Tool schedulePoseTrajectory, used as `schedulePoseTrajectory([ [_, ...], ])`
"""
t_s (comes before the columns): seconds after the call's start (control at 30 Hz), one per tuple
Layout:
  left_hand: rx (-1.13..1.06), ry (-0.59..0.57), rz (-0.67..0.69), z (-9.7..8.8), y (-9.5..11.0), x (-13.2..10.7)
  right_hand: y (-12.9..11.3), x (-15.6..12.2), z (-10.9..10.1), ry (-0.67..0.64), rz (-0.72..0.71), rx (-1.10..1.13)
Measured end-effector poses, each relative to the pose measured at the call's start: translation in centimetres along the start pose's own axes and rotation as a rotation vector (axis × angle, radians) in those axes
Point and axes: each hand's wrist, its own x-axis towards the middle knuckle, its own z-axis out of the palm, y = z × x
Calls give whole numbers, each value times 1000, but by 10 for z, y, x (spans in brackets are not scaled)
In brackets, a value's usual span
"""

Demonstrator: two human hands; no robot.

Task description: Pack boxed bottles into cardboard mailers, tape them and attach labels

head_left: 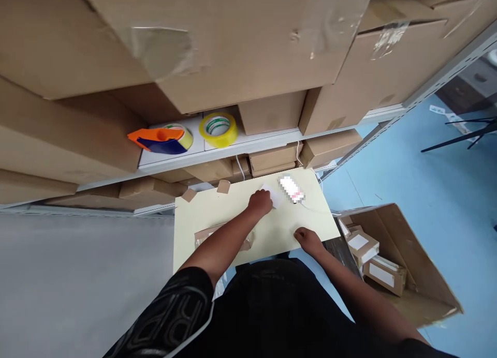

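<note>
My left hand (pixel 259 202) reaches across the pale yellow table (pixel 217 213) and its curled fingers pinch a white paper label (pixel 274 195). Beyond the label lies a small white device (pixel 291 188) with a thin cable. My right hand (pixel 306 239) rests with fingers curled on the table's near right edge; nothing shows in it. A flat brown parcel (pixel 204 235) lies under my left forearm.
Large cardboard boxes (pixel 240 47) fill the shelf above. A yellow tape roll (pixel 218 129) and an orange tape dispenser (pixel 161 139) sit on the white shelf board. An open carton (pixel 407 259) with several labelled small parcels stands on the blue floor at right.
</note>
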Motion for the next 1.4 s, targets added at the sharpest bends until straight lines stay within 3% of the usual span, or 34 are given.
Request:
schedulePoseTrajectory([
  [0.13, 84, 57, -193, 11, -5, 45, 10, -2, -16, -44, -1, 67],
  [0.23, 112, 29, -235, 17, -18, 64, 15, -2, -20, -80, -1, 83],
  [0.43, 125, 13, -242, 27, -26, 73, 25, 4, -24, -138, 13, 77],
  [0.67, 134, -60, -184, 17, -27, 72, 19, 20, -35, -158, 3, 71],
  [0.93, 247, -75, -74, 2, -17, 61, 17, 26, -30, -186, 18, 70],
  [1.1, 312, -6, 1, -11, 2, 37, 12, 30, -27, -184, 10, 122],
  [1.27, 205, 39, 256, -9, 33, -9, -19, 45, -25, -140, 98, 559],
  [1.4, -79, -109, 455, -1, 43, -28, -46, 60, -26, -123, 234, 880],
])
